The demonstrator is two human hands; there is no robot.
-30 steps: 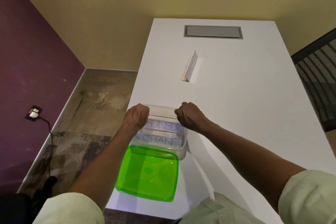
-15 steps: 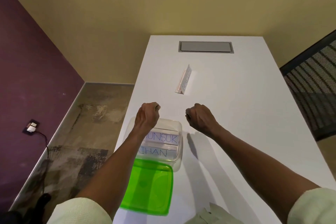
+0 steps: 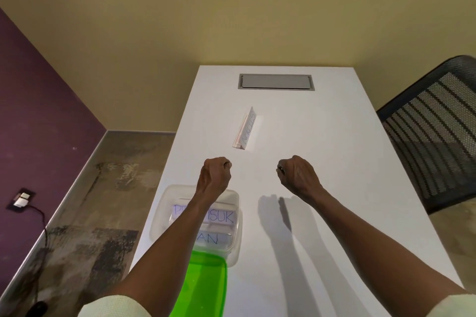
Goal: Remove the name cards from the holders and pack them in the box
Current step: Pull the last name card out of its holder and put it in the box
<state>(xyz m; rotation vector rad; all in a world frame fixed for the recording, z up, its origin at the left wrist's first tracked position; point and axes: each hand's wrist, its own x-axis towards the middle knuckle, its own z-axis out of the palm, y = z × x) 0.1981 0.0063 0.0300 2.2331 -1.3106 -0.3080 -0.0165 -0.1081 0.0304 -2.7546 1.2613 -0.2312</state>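
- A wall socket (image 3: 22, 199) with a plug and dark cord sat low on the purple wall, far left, off the tabletop (image 3: 322, 188).
- The clear box (image 3: 164, 203) stood at the tabletop's left edge, toward the near end. Two name cards lay flat inside, lettering readable from my side, their long axes running across the tabletop from the left edge toward the right; the farther card (image 3: 221, 216) showed "SUK", the nearer card (image 3: 213, 238) showed "AN", and my forearm hid the rest.
- The green lid (image 3: 203, 283) lay touching the box's near side, its left part hidden by my arm.
- My left hand (image 3: 215, 175) hovered just beyond the box's far rim, back of the hand up, forearm crossing over the box. Its fingers were curled into a fist with nothing in them.
- The name card holder (image 3: 244, 130) stood near the middle of the tabletop, beyond both hands and between them. Its long axis ran from the near end toward the far end, tilted slightly right, and its lettered face looked toward the right edge.
- A grey hatch (image 3: 275, 82) sat flush at the far edge.
- My right hand (image 3: 297, 175) hung over bare tabletop, level with the left, knuckles up, fingers curled shut and holding nothing.
- A black mesh chair (image 3: 432, 131) stood off the right edge.
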